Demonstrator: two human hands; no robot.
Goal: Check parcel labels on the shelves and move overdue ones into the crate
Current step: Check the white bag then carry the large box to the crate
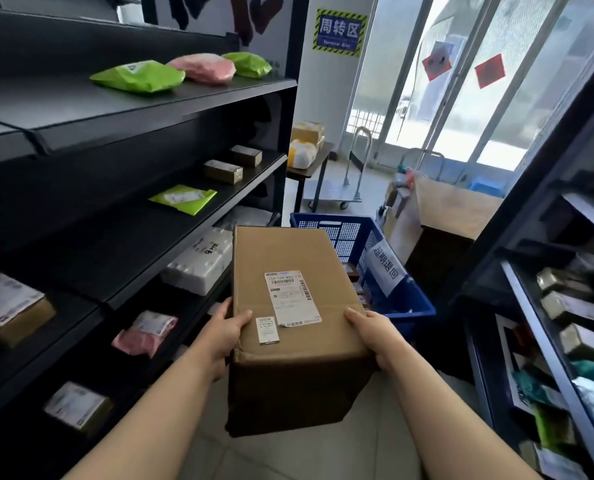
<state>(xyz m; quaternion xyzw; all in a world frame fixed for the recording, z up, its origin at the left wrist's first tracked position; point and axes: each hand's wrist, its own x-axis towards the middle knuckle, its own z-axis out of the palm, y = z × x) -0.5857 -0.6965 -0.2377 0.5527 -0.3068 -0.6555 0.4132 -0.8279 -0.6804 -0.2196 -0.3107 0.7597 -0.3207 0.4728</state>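
Dark metal shelves (132,109) are ranged left of the box (288,344). That oblong cardboard box is gripped at its sides by the left hand (224,332) and right hand (375,332), whose fingers are hidden. The perforated blue crate (415,306) is half covered behind the box.

The box (288,306) sits between the two hands, the left hand (224,332) on its 9 o'clock side and the right hand (375,336) on its 3 o'clock side, and the crate (416,299) stands on the floor just behind it toward 1 o'clock. The left rack (80,105) with parcels on it runs along at 9 o'clock, the right rack (545,188) stands at 3 o'clock, and a trolley (330,195) is behind the crate at 12 o'clock
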